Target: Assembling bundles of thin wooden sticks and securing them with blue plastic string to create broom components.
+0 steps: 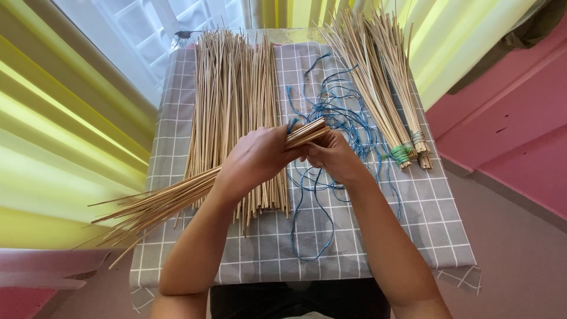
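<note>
While two tied brooms (407, 145) lie aside, both hands grip one stick bundle (304, 133).

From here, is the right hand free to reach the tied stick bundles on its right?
Probably not yet. The right hand and left hand both grip a bundle of sticks. The path to the tied bundles looks open, with only loose blue string lying between.

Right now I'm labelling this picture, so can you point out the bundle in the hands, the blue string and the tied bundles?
Held bundle (307, 133), head view, on its squared end.
Blue string (331, 106), head view, on the tangle's middle.
Tied bundles (401, 155), head view, on the green binding.
</note>
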